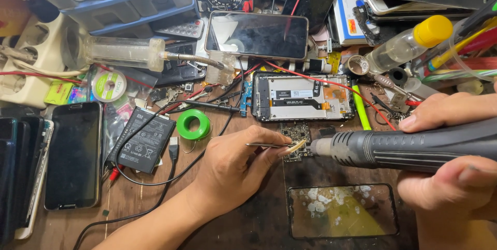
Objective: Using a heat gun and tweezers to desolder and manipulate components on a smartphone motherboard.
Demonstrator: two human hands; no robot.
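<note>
Right hand (455, 177) grips hot-air gun (409, 149), nozzle just right of circuit board (296, 138) on desk (134, 203); left hand (233, 169) pinches tweezers (269, 146) over the board; risk: lingering heat could scorch neighbouring components.

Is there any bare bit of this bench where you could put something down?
Bare wood shows bottom left, between the black phone, the battery and the left hand with its tweezers. A cable crosses it. The back is crowded: opened phone, syringe, green spool. The right hand and hot-air tool fill the right.
</note>
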